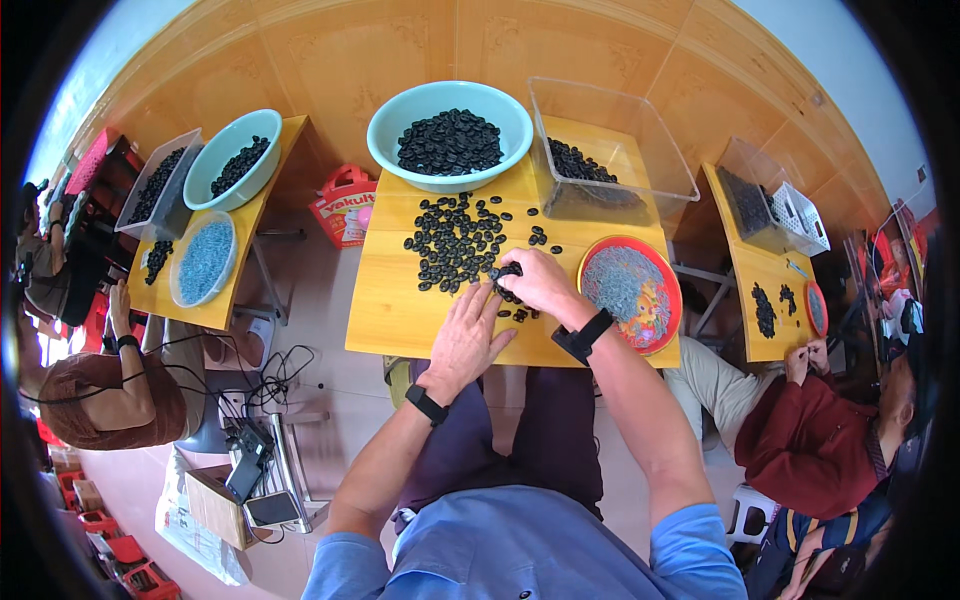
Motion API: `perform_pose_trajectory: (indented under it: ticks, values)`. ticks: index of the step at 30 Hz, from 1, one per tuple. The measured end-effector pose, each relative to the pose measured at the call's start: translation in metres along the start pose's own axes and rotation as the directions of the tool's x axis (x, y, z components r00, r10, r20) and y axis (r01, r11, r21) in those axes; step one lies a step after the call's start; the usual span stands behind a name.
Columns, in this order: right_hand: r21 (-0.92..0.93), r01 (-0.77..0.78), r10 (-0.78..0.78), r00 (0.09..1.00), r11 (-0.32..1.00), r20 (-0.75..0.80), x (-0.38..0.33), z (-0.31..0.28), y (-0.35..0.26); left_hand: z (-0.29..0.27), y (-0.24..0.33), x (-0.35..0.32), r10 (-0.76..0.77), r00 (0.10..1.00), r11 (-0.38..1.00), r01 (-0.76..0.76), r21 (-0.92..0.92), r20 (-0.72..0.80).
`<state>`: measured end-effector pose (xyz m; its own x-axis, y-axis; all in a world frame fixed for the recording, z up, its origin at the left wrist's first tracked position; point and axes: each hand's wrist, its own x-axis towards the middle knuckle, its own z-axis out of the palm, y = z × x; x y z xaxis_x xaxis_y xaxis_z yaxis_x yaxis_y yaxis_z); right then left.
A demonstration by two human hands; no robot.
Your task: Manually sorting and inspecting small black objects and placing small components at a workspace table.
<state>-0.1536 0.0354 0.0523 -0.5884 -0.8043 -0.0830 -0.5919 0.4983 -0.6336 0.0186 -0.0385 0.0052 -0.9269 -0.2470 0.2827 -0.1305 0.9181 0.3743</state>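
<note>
My left hand point(466, 338) lies over the near part of the yellow table point(385, 310), its fingers stretched out toward a loose spread of small black oval pieces point(455, 240). My right hand point(540, 282) is curled palm down, with black oval pieces point(508, 278) showing at its fingertips, touching or close to the left fingertips. How many it holds is hidden. A few more black pieces point(520, 315) lie just under that hand. To its right stands a round red tray point(672, 300) with a heap of tiny grey-blue pieces in it.
Behind the spread stand a teal basin point(385, 150) of black pieces and a clear plastic bin point(640, 130) holding more. Co-workers sit at a left table point(150, 290) and a right table point(765, 345) with similar containers. Black cables point(275, 385) hang at the left.
</note>
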Motion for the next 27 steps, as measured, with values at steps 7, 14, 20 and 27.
perform_pose_trajectory:
  ticks: [7,14,20,27]
  values:
    - [0.160,-0.021,0.012,0.998,0.987,0.058,-0.003,-0.031,0.004,-0.001,0.002,0.002,-0.008,1.000,0.999,0.008,-0.046,-0.007]
    - [0.114,0.110,-0.083,0.972,0.987,-0.220,-0.050,-0.061,0.004,0.001,-0.008,-0.005,-0.050,0.992,0.965,0.020,-0.262,-0.112]
    - [-0.031,0.128,-0.132,0.948,0.991,-0.289,-0.109,-0.015,0.025,0.005,-0.010,0.000,-0.085,0.983,0.948,0.030,-0.316,-0.161]
    - [-0.042,0.086,-0.095,0.880,0.995,-0.465,-0.118,0.035,0.048,0.002,-0.010,-0.006,-0.185,0.963,0.913,0.096,-0.396,-0.194]
